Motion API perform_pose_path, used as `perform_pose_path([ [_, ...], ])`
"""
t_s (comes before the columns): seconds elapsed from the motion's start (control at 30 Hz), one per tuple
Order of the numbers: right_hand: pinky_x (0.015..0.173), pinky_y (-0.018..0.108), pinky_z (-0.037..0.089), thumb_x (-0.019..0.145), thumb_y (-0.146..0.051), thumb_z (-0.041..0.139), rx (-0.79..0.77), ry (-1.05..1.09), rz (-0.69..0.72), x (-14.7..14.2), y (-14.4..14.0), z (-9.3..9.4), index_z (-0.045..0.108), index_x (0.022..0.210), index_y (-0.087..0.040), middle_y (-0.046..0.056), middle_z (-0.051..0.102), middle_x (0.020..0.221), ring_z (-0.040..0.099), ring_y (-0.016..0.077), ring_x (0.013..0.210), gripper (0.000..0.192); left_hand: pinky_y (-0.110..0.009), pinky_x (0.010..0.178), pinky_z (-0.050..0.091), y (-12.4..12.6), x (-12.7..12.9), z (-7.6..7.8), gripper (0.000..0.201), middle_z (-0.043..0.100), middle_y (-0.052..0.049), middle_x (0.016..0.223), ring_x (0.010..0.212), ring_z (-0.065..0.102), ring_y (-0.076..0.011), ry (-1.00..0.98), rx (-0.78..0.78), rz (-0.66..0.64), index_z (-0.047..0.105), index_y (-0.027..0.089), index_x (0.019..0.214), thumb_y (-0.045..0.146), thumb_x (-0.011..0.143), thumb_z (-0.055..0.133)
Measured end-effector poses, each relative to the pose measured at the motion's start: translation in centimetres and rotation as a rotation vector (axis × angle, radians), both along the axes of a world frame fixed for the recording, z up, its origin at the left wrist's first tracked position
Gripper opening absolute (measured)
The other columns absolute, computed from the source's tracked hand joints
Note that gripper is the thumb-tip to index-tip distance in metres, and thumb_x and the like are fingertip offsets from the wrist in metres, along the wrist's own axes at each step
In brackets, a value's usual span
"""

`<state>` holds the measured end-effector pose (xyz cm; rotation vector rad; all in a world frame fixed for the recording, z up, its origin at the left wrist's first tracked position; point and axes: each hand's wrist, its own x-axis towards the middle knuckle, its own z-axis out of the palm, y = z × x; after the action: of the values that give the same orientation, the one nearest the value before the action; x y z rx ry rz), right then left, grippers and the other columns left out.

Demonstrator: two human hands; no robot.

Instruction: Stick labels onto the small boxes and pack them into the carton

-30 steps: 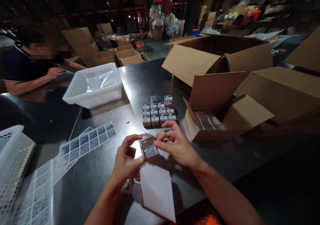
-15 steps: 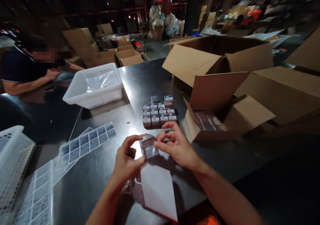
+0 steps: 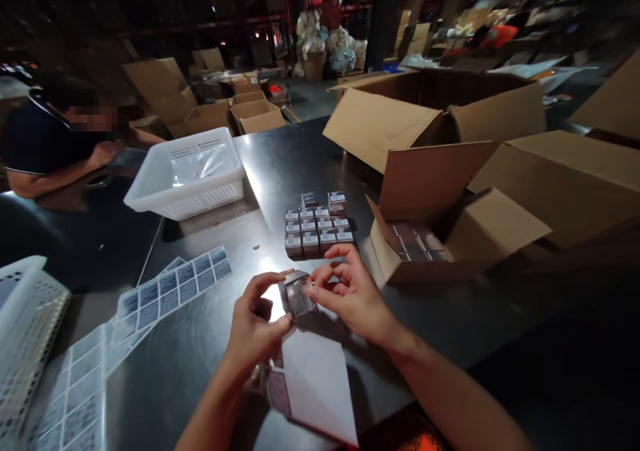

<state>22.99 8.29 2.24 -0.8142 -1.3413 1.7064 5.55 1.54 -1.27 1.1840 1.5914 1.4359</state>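
Surface: You work at a dark, glossy metal table (image 3: 210,344) in a dim warehouse stacked with cartons.
Nearest you: A white folded sheet of paper (image 3: 315,387) lies on the table just below your hands, with a small patterned box (image 3: 277,391) touching its left edge.
Left hand: Your left hand (image 3: 253,327) grips the small shiny silver-grey box (image 3: 299,295) from the left, thumb and fingers closed on it.
Right hand: Your right hand (image 3: 353,297) pinches the same box from the right, fingertips (image 3: 316,291) curled onto its face.
Held box: It sits lifted just above the table, between both hands, tilted toward you.
Near left: Long strips of grey printed labels (image 3: 150,297) lie flat on the table, next to a white perforated plastic basket (image 3: 25,324) at the left edge.
Middle: A block of small labelled boxes (image 3: 317,227) stands in tidy rows just beyond your hands.
Right: A small open brown carton (image 3: 450,237) holds more of those boxes; bigger open brown cartons (image 3: 450,111) stand behind it.
Far left: A second white plastic basket (image 3: 187,171) with a clear bag inside rests on the table, and another person in a dark shirt (image 3: 35,137) leans on the far side.
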Motion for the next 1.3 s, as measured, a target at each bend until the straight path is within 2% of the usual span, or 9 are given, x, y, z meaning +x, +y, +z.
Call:
perform_pose_path([
  [0.13, 0.071, 0.027, 0.052, 0.065, -0.028, 0.086, 0.014, -0.005, -0.053, -0.2, 0.4, -0.5, 0.042, 0.104, -0.027, -0.007, 0.055, 0.077, 0.062, 0.0142, 0.082, 0.059, -0.015, 0.04, 0.02, -0.1, -0.1, -0.2, 0.05, 0.072, -0.006, 0.117, 0.042, 0.029, 0.0026, -0.057, 0.003, -0.022, 0.063, 0.02, 0.104, 0.015, 0.057, 0.079],
  [0.23, 0.074, 0.03, 0.054, 0.057, -0.036, 0.092, -0.109, 0.028, 0.092, -0.4, 0.9, -0.7, 0.046, 0.111, -0.026, -0.002, 0.058, 0.094, 0.063, 0.0163, 0.091, 0.072, -0.016, 0.041, 0.023, -0.2, -0.2, -0.3, 0.052, 0.071, -0.007, 0.118, 0.043, 0.029, 0.0023, -0.087, 0.018, -0.056, 0.064, 0.022, 0.11, 0.019, 0.06, 0.08],
  [0.43, 0.08, 0.039, 0.06, 0.056, -0.043, 0.094, -0.264, 0.136, 0.157, -1.3, 1.2, -1.6, 0.055, 0.124, -0.027, 0.005, 0.055, 0.116, 0.063, 0.0213, 0.101, 0.081, -0.019, 0.041, 0.04, -0.7, -0.4, -0.6, 0.068, 0.075, -0.008, 0.112, 0.044, 0.048, -0.0053, 0.428, 0.12, 0.019, 0.048, 0.027, 0.148, 0.027, 0.083, 0.067],
  [0.53, 0.085, 0.041, 0.06, 0.054, -0.041, 0.096, -0.288, 0.196, 0.14, -1.8, 1.1, -2.2, 0.059, 0.122, -0.026, 0.005, 0.057, 0.117, 0.062, 0.02, 0.101, 0.079, -0.026, 0.07, 0.061, -0.6, -0.3, -1.0, 0.058, 0.054, -0.009, 0.148, 0.087, 0.074, -0.0173, 0.634, 0.281, -0.029, 0.049, 0.031, 0.148, 0.022, 0.091, 0.055],
  [0.6, 0.085, 0.039, 0.061, 0.054, -0.041, 0.096, -0.311, 0.219, 0.143, -2.0, 1.1, -2.3, 0.06, 0.121, -0.025, 0.004, 0.06, 0.115, 0.063, 0.0187, 0.099, 0.078, -0.034, 0.095, 0.058, -0.4, -0.2, -1.1, 0.06, 0.048, -0.005, 0.153, 0.122, 0.065, -0.0227, 0.692, 0.331, -0.066, 0.045, 0.031, 0.15, 0.017, 0.092, 0.05],
  [0.7, 0.086, 0.033, 0.06, 0.054, -0.037, 0.096, -0.328, 0.235, 0.142, -2.1, 1.2, -2.5, 0.064, 0.117, -0.024, 0.002, 0.065, 0.111, 0.064, 0.0152, 0.094, 0.071, -0.037, 0.108, 0.051, -0.1, 0.0, -0.8, 0.065, 0.048, -0.005, 0.152, 0.136, 0.052, -0.0221, 0.692, 0.334, -0.102, 0.036, 0.029, 0.154, 0.016, 0.093, 0.051],
  [1.07, 0.081, 0.026, 0.055, 0.051, -0.031, 0.098, -0.403, 0.372, 0.201, -2.6, 1.0, -2.4, 0.064, 0.109, -0.023, -0.002, 0.069, 0.1, 0.067, 0.0105, 0.084, 0.068, -0.029, 0.081, 0.061, -1.0, 0.8, -0.7, 0.065, 0.043, -0.011, 0.154, 0.108, 0.072, -0.0239, 0.78, 0.447, -0.01, 0.04, 0.031, 0.153, 0.014, 0.091, 0.054],
  [1.2, 0.076, 0.028, 0.054, 0.044, -0.031, 0.098, -0.262, 0.34, 0.164, -2.2, 0.6, -1.0, 0.061, 0.105, -0.022, -0.002, 0.067, 0.094, 0.065, 0.0126, 0.079, 0.072, -0.023, 0.066, 0.058, -1.7, 0.8, -0.5, 0.072, 0.049, -0.012, 0.149, 0.084, 0.076, -0.0179, 0.914, 0.597, 0.056, 0.037, 0.034, 0.154, 0.011, 0.089, 0.059],
  [1.3, 0.074, 0.029, 0.052, 0.049, -0.031, 0.094, 0.042, 0.218, 0.013, 0.7, 0.9, 2.2, 0.059, 0.105, -0.023, -0.002, 0.064, 0.089, 0.062, 0.0126, 0.075, 0.066, -0.022, 0.058, 0.054, -1.9, 0.2, -0.2, 0.074, 0.054, -0.012, 0.144, 0.071, 0.074, -0.0146, 0.978, 0.733, 0.081, 0.042, 0.033, 0.151, 0.008, 0.085, 0.064],
])
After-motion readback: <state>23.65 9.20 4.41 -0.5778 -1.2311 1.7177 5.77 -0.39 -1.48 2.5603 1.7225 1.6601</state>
